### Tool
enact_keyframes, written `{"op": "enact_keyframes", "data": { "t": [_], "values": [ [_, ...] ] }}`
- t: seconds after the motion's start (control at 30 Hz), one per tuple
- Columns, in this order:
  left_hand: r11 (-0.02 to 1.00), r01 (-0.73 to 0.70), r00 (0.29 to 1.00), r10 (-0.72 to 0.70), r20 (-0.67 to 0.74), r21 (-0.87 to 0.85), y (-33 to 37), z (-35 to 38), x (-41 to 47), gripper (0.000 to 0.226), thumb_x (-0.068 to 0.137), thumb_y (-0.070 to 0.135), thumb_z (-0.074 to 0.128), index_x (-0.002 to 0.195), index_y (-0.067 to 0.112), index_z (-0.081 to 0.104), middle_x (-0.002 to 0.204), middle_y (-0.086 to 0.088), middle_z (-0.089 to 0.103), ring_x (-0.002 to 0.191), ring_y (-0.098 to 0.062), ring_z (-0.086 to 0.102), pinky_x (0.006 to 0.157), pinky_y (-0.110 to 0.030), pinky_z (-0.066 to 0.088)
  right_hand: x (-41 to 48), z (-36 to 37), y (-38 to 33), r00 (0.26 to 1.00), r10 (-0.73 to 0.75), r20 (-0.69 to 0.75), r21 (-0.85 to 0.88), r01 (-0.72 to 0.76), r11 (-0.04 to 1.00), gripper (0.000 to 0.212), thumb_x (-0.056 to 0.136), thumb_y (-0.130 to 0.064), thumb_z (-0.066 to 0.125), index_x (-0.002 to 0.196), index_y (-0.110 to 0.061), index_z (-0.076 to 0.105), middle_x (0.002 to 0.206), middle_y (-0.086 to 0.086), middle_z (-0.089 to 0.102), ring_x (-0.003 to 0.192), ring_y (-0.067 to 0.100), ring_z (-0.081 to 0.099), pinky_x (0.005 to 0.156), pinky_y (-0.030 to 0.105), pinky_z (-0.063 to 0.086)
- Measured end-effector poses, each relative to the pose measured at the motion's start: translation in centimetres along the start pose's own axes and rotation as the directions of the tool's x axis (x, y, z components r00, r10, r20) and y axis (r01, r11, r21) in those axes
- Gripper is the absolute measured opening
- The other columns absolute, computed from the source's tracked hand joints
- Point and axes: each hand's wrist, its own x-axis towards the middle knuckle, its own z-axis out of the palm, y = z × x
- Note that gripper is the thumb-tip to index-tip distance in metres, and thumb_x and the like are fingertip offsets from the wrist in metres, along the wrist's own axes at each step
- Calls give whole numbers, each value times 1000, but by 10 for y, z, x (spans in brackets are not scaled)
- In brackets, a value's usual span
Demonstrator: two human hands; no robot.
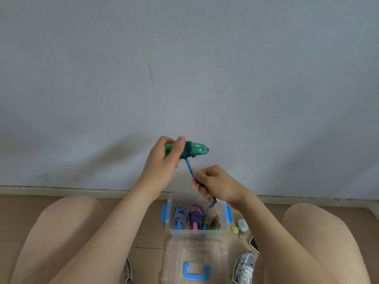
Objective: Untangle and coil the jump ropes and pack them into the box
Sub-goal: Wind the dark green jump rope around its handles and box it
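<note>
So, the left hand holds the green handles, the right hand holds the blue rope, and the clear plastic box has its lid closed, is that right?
Not quite: the head view shows the clear plastic box open, its clear lid with the blue handle lying on the floor beside it. The left hand does hold the green plastic jump-rope handles, the right hand the blue rope.

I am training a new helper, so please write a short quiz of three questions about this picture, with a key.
1. Fill in: the right hand pinches the blue ____.
2. The green handles are gripped by: A the left hand; B the right hand; C no hand.
3. True or false: the clear box already holds coiled ropes.
Key: 1 rope; 2 A; 3 true.
</note>
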Motion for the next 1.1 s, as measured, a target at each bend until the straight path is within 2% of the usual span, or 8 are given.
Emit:
{"op": "enact_keyframes", "data": {
  "t": [0.1, 0.27, 0.37, 0.53, 0.73, 0.87, 1.0, 1.1],
  "values": [
    [939, 7, 987, 49, -155, 343, -8, -7, 1, 37, 105, 52, 55, 103, 15, 49, 84, 3, 61, 74, -14, 58, 61, -21, 41, -5, 3, -10, 1000, 13, 20, -46, -12, 999, 48, 111, -44, 47, 79, -13, 67, 52, -6, 40, 44, 13, 33, 47, 24, 33],
    [626, -104, 994, 35, 105, 773, -26, -8, -2, 27, 107, 52, 46, 102, 27, 38, 88, 7, 62, 84, -27, 58, 81, -46, 47, -10, -5, -17, 995, -66, -72, 6, 67, 998, 41, 106, -38, 61, 79, -9, 72, 55, 2, 37, 47, 17, 27, 46, 25, 27],
    [631, -211, 962, -3, 275, 747, -22, -7, -4, 20, 109, 47, 47, 104, 28, 41, 86, 11, 58, 82, -22, 57, 77, -41, 43, -9, -9, -15, 971, -125, -204, 11, 130, 991, 43, 103, -37, 66, 72, -9, 74, 57, 7, 38, 49, 18, 29, 48, 28, 28],
    [854, -162, 862, -121, 493, 494, -10, -7, -7, 13, 112, 40, 44, 114, 29, 51, 95, 0, 64, 77, -13, 54, 73, -36, 45, -7, -12, -11, 916, -195, -349, -35, 195, 980, 42, 98, -40, 73, 69, -9, 77, 54, 0, 47, 57, 16, 39, 55, 22, 37],
    [994, 101, 873, -113, 475, 51, -6, 2, -7, 42, 107, 53, 44, 104, 12, 53, 97, -7, 65, 89, -20, 63, 91, -47, 58, -7, -12, -14, 926, -203, -317, 70, 236, 969, 50, 98, -50, 68, 59, -20, 66, 59, 6, 36, 56, 19, 30, 51, 27, 30],
    [977, 121, 930, -48, 365, -178, -1, 7, -5, 44, 93, 50, 66, 91, 7, 57, 88, -8, 63, 91, -23, 65, 91, -50, 58, -9, -10, -15, 944, -226, -242, 86, 253, 964, 54, 105, -47, 57, 55, -28, 68, 57, -2, 44, 54, 14, 31, 51, 25, 29],
    [824, 202, 978, -144, 149, -529, 1, 5, 4, 24, 91, 20, 64, 75, 11, 49, 84, -15, 51, 110, -39, 70, 110, -58, 52, -4, -10, -12, 955, -151, -254, 228, 211, 951, 41, 109, -41, 53, 100, -14, 82, 77, 1, 64, 64, 12, 42, 57, 23, 36],
    [678, 251, 963, -249, 106, -690, -3, 5, 6, 23, 100, 12, 55, 78, 11, 51, 87, -14, 48, 113, -42, 74, 108, -57, 54, -4, -12, -10, 959, -186, -213, 230, 234, 945, 22, 105, -30, 63, 107, -17, 82, 79, 3, 63, 65, 13, 42, 58, 24, 36]
  ]
}}
